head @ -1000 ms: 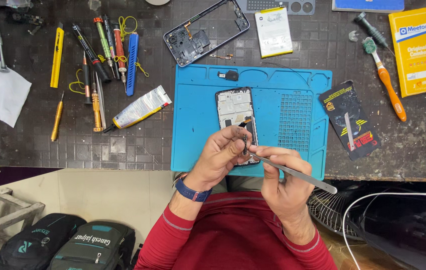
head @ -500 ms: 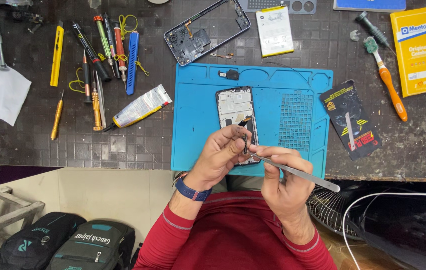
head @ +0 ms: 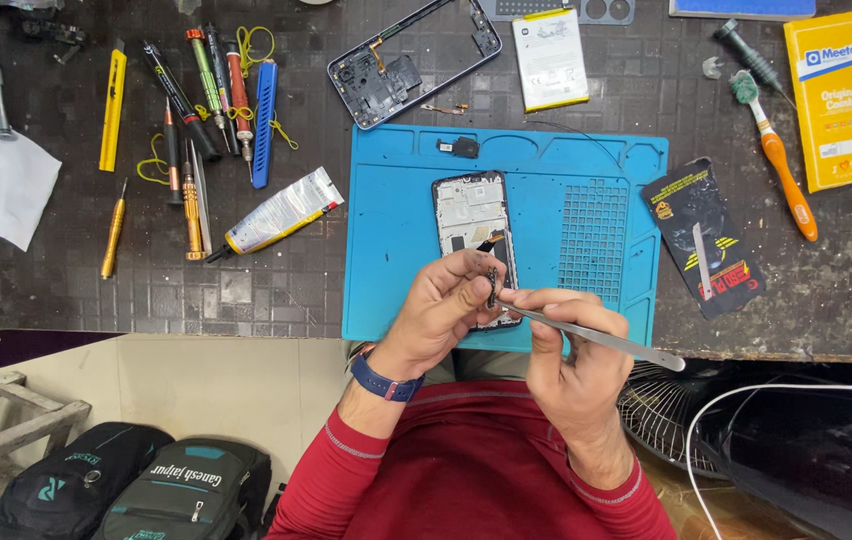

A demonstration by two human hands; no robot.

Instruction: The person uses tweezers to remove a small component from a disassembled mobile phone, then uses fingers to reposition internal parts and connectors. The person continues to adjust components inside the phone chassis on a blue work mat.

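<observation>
Fingers [head: 466,285] hide the small part [head: 491,280] tweezers [head: 596,338] touch.

A single head-worn camera looks almost straight down from above onto a dark surface [head: 246,290]. The blue mat [head: 396,250] sits just right of the frame's centre. Beyond the mat is the far edge of the surface; nearer than the mat are the wearer's own red sleeves and lap. The view is close, at arm's reach.

I see the phone frame [head: 473,225] lying mid-frame on the work mat [head: 396,250], screwdrivers [head: 191,110] upper left, toothbrush [head: 774,150] upper right.
</observation>
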